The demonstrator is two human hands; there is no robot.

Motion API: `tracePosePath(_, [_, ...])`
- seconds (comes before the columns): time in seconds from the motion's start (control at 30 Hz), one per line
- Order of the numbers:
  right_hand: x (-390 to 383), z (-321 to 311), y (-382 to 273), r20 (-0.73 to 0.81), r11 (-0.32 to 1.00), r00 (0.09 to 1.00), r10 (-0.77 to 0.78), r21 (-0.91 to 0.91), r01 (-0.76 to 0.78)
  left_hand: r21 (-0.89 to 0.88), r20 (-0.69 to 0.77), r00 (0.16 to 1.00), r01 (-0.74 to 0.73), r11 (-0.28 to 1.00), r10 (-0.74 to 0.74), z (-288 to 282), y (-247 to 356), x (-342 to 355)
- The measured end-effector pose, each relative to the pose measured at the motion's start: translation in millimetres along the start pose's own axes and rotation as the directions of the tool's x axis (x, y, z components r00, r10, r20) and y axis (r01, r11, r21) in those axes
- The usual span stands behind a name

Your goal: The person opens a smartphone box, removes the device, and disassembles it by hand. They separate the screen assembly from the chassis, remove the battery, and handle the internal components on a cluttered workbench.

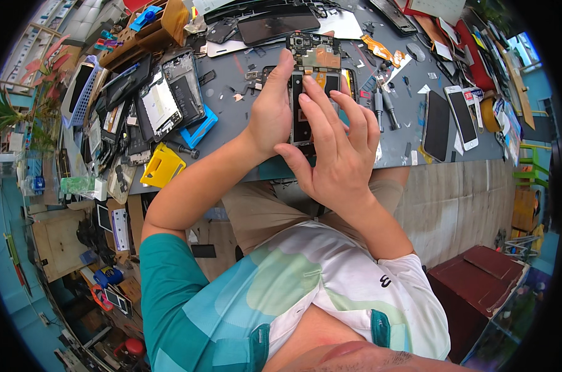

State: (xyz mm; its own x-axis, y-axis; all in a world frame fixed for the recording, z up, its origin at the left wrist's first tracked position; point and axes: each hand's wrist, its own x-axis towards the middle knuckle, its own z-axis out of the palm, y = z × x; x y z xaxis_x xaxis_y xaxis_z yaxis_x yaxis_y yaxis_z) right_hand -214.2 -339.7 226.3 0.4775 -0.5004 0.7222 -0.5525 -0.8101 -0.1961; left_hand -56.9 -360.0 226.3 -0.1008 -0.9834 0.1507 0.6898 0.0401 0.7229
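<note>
An opened smartphone [301,123], dark inside, lies upright before me near the front edge of the table. My left hand [268,110] holds it from the left, with the thumb along its side; the other fingers are hidden. At the phone's upper end sits a circuit board [325,57] with a copper-coloured patch, and an orange flex cable [321,79] shows just below it. Over the right half of the phone, my right hand [340,152] has its fingers spread. Its index and middle fingertips rest on or just above the inside parts; contact is hard to tell.
Opened phone frames [163,102], a blue bracket [200,127] and a yellow plastic piece [163,165] crowd the left. Screwdrivers [386,108], a black phone [437,126] and a white-framed phone [462,118] lie right. Dark screens [278,26] lie behind, among scattered small parts.
</note>
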Motion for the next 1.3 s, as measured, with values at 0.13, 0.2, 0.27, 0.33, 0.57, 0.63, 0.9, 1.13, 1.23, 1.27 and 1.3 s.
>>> tracePosePath(0.13, [-3.3, 1.7, 1.1, 0.021, 1.0, 1.0, 0.003, 0.016, -0.004, -0.06, -0.014, 1.0, 0.002, 0.998, -0.003, 1.4, -0.8, 0.6])
tracePosePath(0.2, [-3.4, 1.0, 1.0, 0.031, 1.0, 1.0, 0.003, 0.018, -0.004, -0.068, -0.028, 1.0, -0.01, 0.998, 0.008, 4.6, 0.9, 0.1])
tracePosePath(0.27, [-3.0, 1.1, 0.7, 0.035, 1.0, 0.999, 0.002, 0.016, -0.002, -0.038, -0.046, 0.998, -0.052, 0.998, 0.05, 7.6, 0.7, 1.5])
tracePosePath(0.33, [-2.6, 1.6, 0.1, 0.038, 1.0, 0.999, 0.001, 0.012, -0.002, 0.013, -0.04, 0.997, -0.061, 0.998, 0.062, 6.5, 1.7, 1.9])
tracePosePath(0.57, [-1.6, 0.3, -1.4, 0.045, 1.0, 0.999, 0.003, -0.006, -0.003, 0.062, -0.054, 0.997, -0.057, 0.996, 0.06, 7.9, 4.1, 0.3])
tracePosePath(0.63, [-0.3, -1.5, 0.2, 0.033, 1.0, 0.999, 0.0, 0.0, 0.0, 0.026, -0.033, 0.999, -0.034, 0.999, 0.035, 5.7, 0.8, 1.4])
tracePosePath(0.9, [4.4, -5.3, 9.5, -0.004, 0.999, 1.0, -0.025, 0.021, 0.025, 0.023, -0.059, 0.998, 0.011, 1.0, -0.01, 9.8, 1.3, -3.7])
tracePosePath(1.13, [-0.1, -4.2, 8.1, 0.045, 0.996, 0.999, -0.014, 0.094, 0.01, 0.086, -0.031, 0.999, -0.013, 0.996, 0.016, 8.7, 6.3, -1.6])
tracePosePath(1.23, [-2.5, -1.8, 7.1, 0.067, 0.996, 0.998, -0.011, 0.093, 0.005, 0.112, -0.083, 0.996, -0.029, 0.993, 0.038, 9.9, 4.3, 0.5])
tracePosePath(1.27, [-2.5, -1.7, 7.3, 0.071, 0.996, 0.997, -0.009, 0.087, 0.002, 0.11, -0.085, 0.996, -0.02, 0.994, 0.03, 8.8, 4.8, 0.5])
tracePosePath(1.3, [-2.4, -1.4, 7.5, 0.067, 0.997, 0.998, -0.015, 0.079, 0.01, 0.108, -0.087, 0.996, -0.011, 0.994, 0.021, 8.1, 5.3, 0.5])
